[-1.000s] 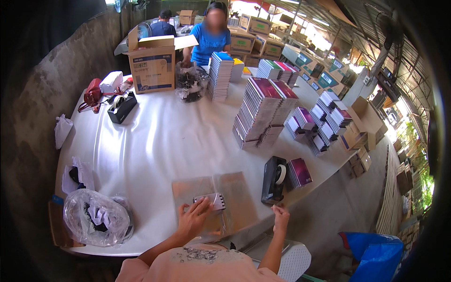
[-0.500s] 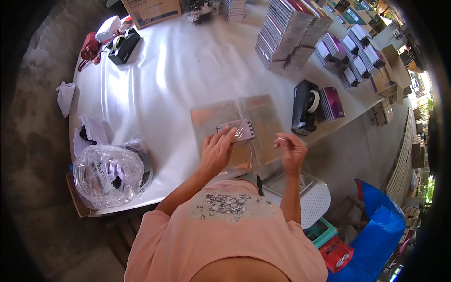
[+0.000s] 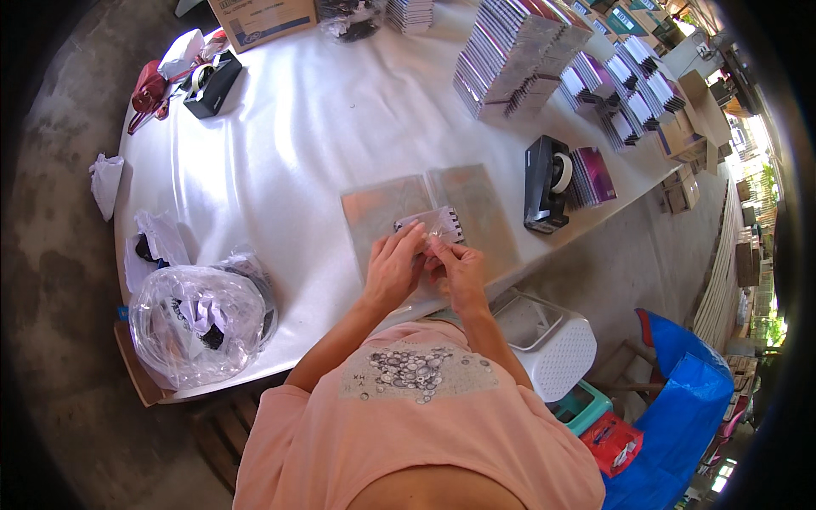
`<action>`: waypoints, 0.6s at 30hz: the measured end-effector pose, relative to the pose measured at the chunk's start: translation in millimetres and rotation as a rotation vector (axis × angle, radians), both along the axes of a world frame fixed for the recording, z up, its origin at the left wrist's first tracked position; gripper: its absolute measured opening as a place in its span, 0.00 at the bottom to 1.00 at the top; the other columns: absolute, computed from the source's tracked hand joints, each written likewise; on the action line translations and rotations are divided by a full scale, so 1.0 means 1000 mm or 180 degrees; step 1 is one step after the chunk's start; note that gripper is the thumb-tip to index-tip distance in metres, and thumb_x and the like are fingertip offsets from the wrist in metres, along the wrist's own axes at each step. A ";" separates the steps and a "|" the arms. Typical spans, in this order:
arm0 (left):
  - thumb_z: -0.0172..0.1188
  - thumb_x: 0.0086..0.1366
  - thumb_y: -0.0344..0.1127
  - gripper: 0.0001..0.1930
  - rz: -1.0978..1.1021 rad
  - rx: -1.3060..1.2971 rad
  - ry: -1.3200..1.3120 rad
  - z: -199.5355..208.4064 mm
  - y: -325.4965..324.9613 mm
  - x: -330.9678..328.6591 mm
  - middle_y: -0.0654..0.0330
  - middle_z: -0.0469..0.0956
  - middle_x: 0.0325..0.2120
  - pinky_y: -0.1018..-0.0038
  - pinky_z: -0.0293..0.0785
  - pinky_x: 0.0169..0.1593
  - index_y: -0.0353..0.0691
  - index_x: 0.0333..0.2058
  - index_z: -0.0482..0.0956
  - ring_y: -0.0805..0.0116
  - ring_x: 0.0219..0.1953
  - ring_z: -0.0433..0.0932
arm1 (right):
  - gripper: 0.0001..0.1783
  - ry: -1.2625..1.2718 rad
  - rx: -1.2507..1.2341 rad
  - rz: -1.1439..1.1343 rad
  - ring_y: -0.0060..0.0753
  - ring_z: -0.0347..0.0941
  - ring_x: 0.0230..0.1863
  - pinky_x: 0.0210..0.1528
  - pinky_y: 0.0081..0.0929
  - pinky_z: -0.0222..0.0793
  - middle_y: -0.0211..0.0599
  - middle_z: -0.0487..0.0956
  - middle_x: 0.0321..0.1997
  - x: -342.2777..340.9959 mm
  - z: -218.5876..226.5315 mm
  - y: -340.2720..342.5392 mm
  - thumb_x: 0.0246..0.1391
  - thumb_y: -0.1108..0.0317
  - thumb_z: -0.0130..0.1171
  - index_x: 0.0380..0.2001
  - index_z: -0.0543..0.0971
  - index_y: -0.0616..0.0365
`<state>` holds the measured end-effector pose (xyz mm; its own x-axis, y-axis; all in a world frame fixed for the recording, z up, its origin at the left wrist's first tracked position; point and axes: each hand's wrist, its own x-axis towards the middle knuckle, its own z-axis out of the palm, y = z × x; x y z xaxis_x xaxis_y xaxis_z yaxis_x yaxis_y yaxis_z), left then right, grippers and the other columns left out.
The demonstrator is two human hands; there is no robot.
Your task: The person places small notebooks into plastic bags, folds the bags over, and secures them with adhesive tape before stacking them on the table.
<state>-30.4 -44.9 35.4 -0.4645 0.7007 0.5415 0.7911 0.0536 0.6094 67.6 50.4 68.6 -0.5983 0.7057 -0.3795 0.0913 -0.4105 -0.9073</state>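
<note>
A small spiral notebook (image 3: 445, 220) with a pale cover and dark coil lies on flat clear plastic sheets (image 3: 476, 200) in front of me, with a shiny clear film over it. My left hand (image 3: 394, 269) grips the notebook's near left part, its fingers together over the cover. At the notebook's near edge, my right hand (image 3: 460, 274) has its thumb and fingers pinched, their tips meeting the left fingertips. What the right fingers pinch is too small to make out.
Right of the sheets stand a black tape dispenser (image 3: 546, 187) and purple notebooks (image 3: 590, 177). Tall notebook stacks (image 3: 518, 59) rise behind. A second dispenser (image 3: 212, 85) is far left; a plastic bag (image 3: 200, 323) sits near left. A white perforated stool (image 3: 557, 357) stands beside me.
My right hand has moved left from beyond the sheets to the notebook's near edge, beside my left hand. The left hand stays on the notebook. The view has shifted slightly.
</note>
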 end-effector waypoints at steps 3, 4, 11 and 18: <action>0.61 0.52 0.30 0.27 -0.0254 -0.0300 0.0466 0.008 -0.002 -0.002 0.57 0.73 0.45 0.62 0.64 0.48 0.41 0.53 0.68 0.62 0.51 0.71 | 0.16 -0.0192 0.0078 -0.0115 0.21 0.70 0.18 0.19 0.19 0.65 0.33 0.76 0.18 0.003 -0.009 -0.004 0.53 0.59 0.61 0.25 0.80 0.64; 0.61 0.52 0.29 0.27 -0.0174 -0.0511 0.0487 0.011 -0.003 -0.001 0.58 0.71 0.46 0.64 0.63 0.48 0.45 0.54 0.69 0.62 0.53 0.70 | 0.17 -0.0241 0.0106 -0.0100 0.21 0.68 0.16 0.18 0.18 0.63 0.33 0.76 0.17 0.004 -0.013 -0.004 0.53 0.58 0.62 0.23 0.80 0.64; 0.62 0.50 0.32 0.28 -0.0216 -0.0868 -0.0042 0.029 -0.007 -0.010 0.53 0.63 0.52 0.57 0.61 0.53 0.55 0.53 0.71 0.54 0.56 0.65 | 0.24 -0.0701 0.0923 -0.0026 0.17 0.62 0.10 0.12 0.21 0.56 0.27 0.69 0.08 0.013 -0.034 -0.002 0.48 0.52 0.66 0.13 0.78 0.62; 0.67 0.45 0.32 0.31 -0.0041 -0.1351 -0.0509 0.037 0.015 -0.015 0.57 0.65 0.51 0.59 0.64 0.51 0.52 0.51 0.70 0.55 0.50 0.69 | 0.19 -0.1204 0.0937 0.0897 0.19 0.65 0.13 0.15 0.22 0.61 0.29 0.72 0.12 0.030 -0.040 0.041 0.48 0.57 0.65 0.14 0.75 0.58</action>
